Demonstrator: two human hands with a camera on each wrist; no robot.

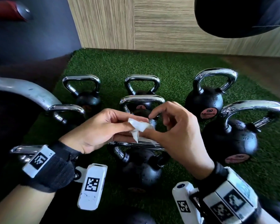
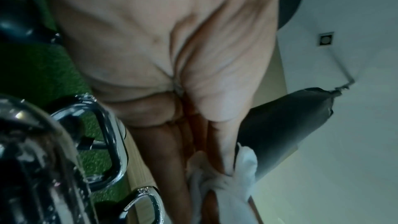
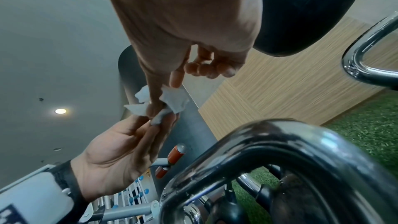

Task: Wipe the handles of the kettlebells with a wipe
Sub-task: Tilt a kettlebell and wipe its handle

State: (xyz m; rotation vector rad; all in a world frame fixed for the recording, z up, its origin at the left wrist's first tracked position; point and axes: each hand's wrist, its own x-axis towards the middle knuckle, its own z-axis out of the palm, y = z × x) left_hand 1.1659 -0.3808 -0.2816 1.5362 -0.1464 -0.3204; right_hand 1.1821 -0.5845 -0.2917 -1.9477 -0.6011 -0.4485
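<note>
1. The green turf mat (image 1: pixel 152 65) carries the kettlebells, and I take the nearest kettlebell (image 1: pixel 141 168), straight below my hands, as my landmark.
2. Beyond it the mat runs bare up to the wood-panel wall (image 1: pixel 168 25), which closes off the far edge.
3. To its left stands a grey metal frame (image 1: pixel 31 92), close against the left-hand kettlebells.
4. To its right sit 2 larger kettlebells (image 1: pixel 229 138), with bare turf between them and the landmark.
5. Behind it stand 3 smaller kettlebells, the middle kettlebell (image 1: pixel 142 102) closest, its chrome handle partly hidden by my fingers.
6. Above and to the right of the landmark hangs a black padded bag (image 1: pixel 236 15), well clear of the handles.
7. My left hand (image 1: pixel 100 131) is just above the landmark's chrome handle (image 1: pixel 118 152), its fingers nearly straight and lying together, pinching the crumpled white wipe (image 1: pixel 140 126) at their tips.
8. My right hand (image 1: pixel 176 135) meets it from the other side, thumb and forefinger nipping the same wipe, the other fingers loosely curled.
9. The wipe is held between both hands above the landmark's handle; I cannot tell whether it touches the chrome.
</note>
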